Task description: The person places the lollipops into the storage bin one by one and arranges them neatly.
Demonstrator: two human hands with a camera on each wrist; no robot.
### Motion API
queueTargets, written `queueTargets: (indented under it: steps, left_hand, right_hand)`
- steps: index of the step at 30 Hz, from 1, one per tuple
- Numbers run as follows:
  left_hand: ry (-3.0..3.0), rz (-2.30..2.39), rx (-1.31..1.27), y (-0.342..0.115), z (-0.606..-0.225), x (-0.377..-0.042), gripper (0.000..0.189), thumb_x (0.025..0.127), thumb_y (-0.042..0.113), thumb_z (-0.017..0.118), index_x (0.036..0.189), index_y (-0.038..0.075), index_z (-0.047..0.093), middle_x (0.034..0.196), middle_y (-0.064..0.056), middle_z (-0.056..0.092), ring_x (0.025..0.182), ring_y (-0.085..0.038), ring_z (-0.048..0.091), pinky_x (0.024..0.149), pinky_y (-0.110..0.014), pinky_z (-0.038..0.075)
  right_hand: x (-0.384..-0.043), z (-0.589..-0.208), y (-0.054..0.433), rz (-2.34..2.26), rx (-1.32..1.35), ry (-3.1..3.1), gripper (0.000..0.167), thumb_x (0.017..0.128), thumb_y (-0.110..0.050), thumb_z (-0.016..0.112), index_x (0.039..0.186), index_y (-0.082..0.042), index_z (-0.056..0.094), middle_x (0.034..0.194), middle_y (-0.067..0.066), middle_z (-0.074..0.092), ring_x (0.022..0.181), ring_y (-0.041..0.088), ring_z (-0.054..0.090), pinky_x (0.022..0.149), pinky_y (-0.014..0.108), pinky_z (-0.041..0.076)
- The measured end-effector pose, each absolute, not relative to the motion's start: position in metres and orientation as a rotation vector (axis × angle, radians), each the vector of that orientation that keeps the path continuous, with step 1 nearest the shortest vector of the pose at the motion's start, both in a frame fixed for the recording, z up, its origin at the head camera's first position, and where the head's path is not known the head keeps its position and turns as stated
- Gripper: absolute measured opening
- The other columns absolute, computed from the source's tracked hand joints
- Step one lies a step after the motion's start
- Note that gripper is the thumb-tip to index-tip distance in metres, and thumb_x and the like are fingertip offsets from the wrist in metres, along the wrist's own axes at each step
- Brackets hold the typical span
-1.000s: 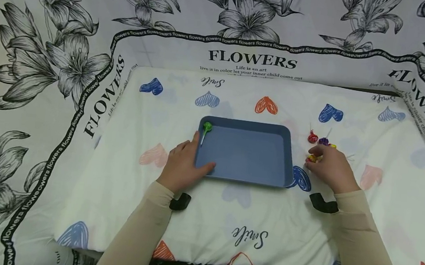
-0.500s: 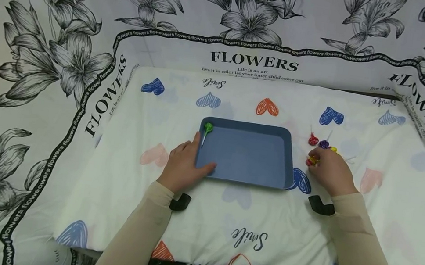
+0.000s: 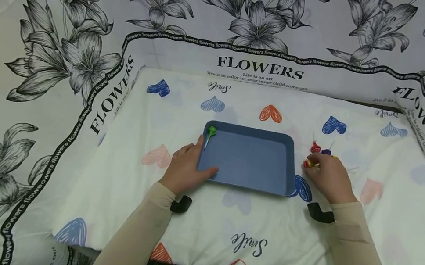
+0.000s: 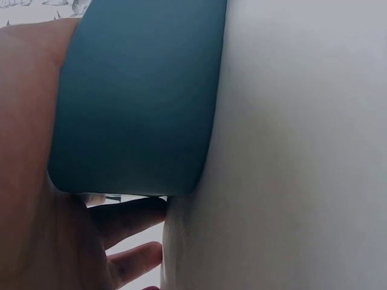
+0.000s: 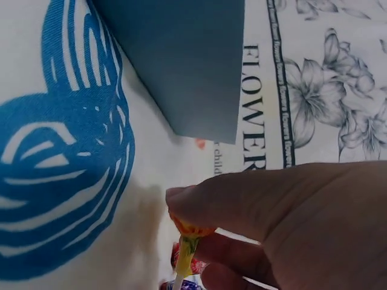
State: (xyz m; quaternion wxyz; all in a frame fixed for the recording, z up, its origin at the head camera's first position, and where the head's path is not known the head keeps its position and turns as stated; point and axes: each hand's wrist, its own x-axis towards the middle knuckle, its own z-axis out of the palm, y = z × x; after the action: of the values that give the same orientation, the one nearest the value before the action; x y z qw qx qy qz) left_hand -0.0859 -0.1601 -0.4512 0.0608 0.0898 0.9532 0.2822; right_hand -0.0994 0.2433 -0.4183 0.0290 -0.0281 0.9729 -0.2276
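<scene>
The cloth [image 3: 249, 221] lies under the tray [image 3: 249, 159]. The left hand [image 3: 186, 167] rests at the tray's left end, thumb spread wide from its extended fingers, gripping nothing. Right of the tray, the right hand [image 3: 330, 178] pinches the orange lollipop [image 5: 188, 228] between thumb and finger. Near it lie the red lollipop [image 3: 316, 147] and purple lollipop [image 3: 326, 152]; the green lollipop [image 3: 211, 131] sits in the tray's far left corner.

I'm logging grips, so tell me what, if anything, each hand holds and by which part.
The right hand pinches the orange-yellow lollipop by its wrapped head. The left hand only rests against the tray, at its near-left corner.
</scene>
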Motion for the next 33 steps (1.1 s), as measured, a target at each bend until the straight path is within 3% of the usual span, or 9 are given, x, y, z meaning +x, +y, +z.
queueTargets:
  steps: [18,27,33]
  left_hand:
    - [2.882,0.838,0.252,-0.159,-0.453,-0.086,0.110,0.092,0.066,0.067,0.170,0.010,0.014,0.166,-0.012,0.042,0.152,-0.039,0.035,0.124,-0.060,0.025]
    - [2.886,0.835,0.260,-0.160,-0.454,-0.085,0.109,0.091,0.065,0.068,0.170,0.010,0.015,0.165,-0.013,0.043,0.151,-0.040,0.036,0.123,-0.060,0.025]
    - [2.888,0.843,0.269,-0.160,-0.453,-0.086,0.110,0.092,0.064,0.069,0.170,0.009,0.014,0.165,-0.013,0.042,0.152,-0.040,0.035,0.124,-0.059,0.025]
  right_hand:
    - [-0.101,-0.388,0.225,-0.789,-0.195,3.115,0.036,0.097,-0.023,0.075,0.122,0.003,0.070,0.110,0.026,0.074,0.099,0.042,0.066,0.081,0.057,0.054]
    - [-0.111,-0.373,0.205,-0.878,-0.126,3.112,0.042,0.098,-0.033,0.075,0.122,0.000,0.070,0.105,0.022,0.076,0.085,0.033,0.068,0.058,0.034,0.049]
    - [-0.117,-0.370,0.191,-0.893,-0.148,3.142,0.047,0.099,-0.040,0.072,0.118,0.003,0.075,0.103,0.025,0.077,0.086,0.036,0.074,0.062,0.042,0.055]
